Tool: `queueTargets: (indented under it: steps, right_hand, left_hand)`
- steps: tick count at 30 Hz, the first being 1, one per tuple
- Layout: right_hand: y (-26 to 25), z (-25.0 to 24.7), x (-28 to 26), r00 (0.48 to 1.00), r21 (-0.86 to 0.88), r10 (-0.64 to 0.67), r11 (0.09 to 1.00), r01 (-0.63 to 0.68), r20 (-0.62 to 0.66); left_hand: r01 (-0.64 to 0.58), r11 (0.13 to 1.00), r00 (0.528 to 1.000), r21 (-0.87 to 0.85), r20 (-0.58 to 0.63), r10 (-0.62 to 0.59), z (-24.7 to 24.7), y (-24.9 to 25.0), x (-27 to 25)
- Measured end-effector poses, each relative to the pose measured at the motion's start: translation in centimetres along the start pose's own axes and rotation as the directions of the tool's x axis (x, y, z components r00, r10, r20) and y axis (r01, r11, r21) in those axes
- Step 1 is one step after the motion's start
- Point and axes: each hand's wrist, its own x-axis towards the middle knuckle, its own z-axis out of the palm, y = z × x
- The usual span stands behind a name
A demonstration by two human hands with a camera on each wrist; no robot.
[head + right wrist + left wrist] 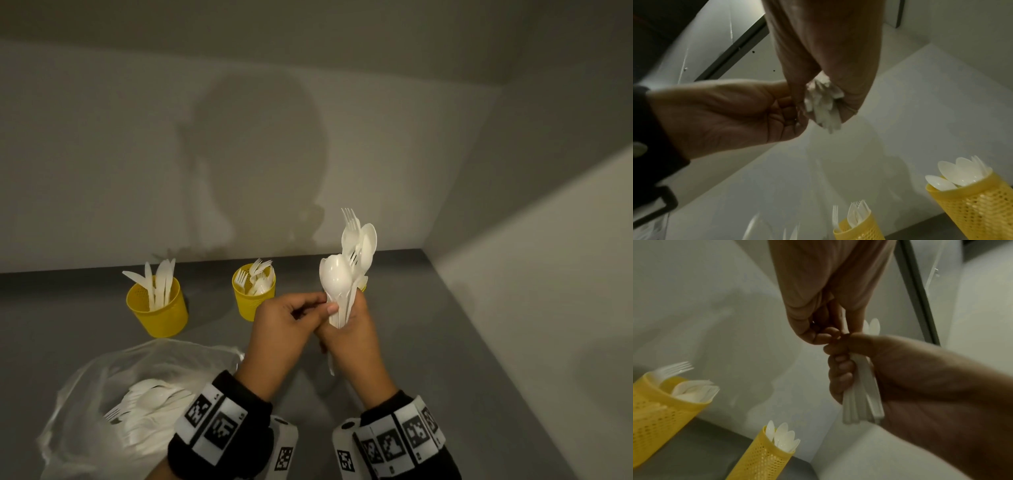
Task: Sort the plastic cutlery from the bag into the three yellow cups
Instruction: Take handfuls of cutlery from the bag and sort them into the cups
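The fingers (840, 369) of the right hand (352, 339) are curled tightly around the handles of a bundle of white plastic cutlery (346, 270), held upright with spoon bowls and fork tines at the top. The left hand (284, 325) sits just beside it, its thumb and curled fingers (308, 305) pinching the bundle at the neck of the frontmost spoon (334, 274). Both hands are raised above the grey surface (445, 342). On the surface behind them, the left yellow cup (157, 308) contains knives and the middle yellow cup (250, 301) contains forks. The third yellow cup (972, 207), mostly hidden behind the bundle in the head view, contains spoons. The clear plastic bag (102, 394) lies on the surface near the left wrist, with more white cutlery inside it.
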Motion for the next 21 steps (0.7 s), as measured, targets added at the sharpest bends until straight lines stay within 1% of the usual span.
queueTargets:
  steps: [3, 5, 6, 10, 14, 16, 18, 21]
  right_hand:
    - [-0.1, -0.6, -0.2, 0.994, 0.028, 0.023, 0.999, -0.026, 0.103]
    - [-0.1, -0.8, -0.2, 0.989, 0.041, 0.033, 0.998, -0.039, 0.143]
    - [0.0, -0.7, -0.1, 0.990, 0.034, 0.026, 0.999, -0.031, 0.135]
    - [-0.1, 0.2, 0.0, 0.999, 0.020, -0.024, 1.000, 0.024, 0.039]
    - [-0.3, 0.8, -0.8, 1.000, 0.006, -0.026, 1.000, 0.026, -0.010]
    - [-0.5, 0.6, -1.0, 0.999, -0.046, -0.040, 0.998, 0.039, -0.010]
    - [-0.9, 0.3, -1.0, 0.999, -0.073, -0.020, 0.997, 0.023, 0.030]
    - [-1.3, -0.3, -1.0, 0.989, -0.038, 0.035, 0.999, -0.030, 0.143]
  left_hand:
    - [0.041, 0.998, 0.998, -0.047, 0.056, -0.039, -0.6, 0.1, 0.6]
    - [0.054, 0.996, 0.995, -0.070, 0.085, -0.048, -0.8, 0.3, 0.6]
    - [0.052, 0.996, 0.994, -0.076, 0.102, -0.044, -0.8, 0.3, 0.6]
    - [0.040, 0.995, 0.988, -0.088, 0.151, -0.026, -0.7, 0.5, 0.0]
    - [0.025, 0.999, 0.994, -0.044, 0.104, -0.020, -0.3, 0.2, -0.3]
    - [0.032, 0.999, 0.991, -0.019, 0.132, -0.029, -0.4, 0.3, -0.1]
    - [0.046, 0.999, 0.982, -0.022, 0.182, -0.041, -0.9, 0.4, 0.3]
    - [0.108, 0.992, 0.960, -0.071, 0.267, -0.086, -1.9, 0.7, 1.0]
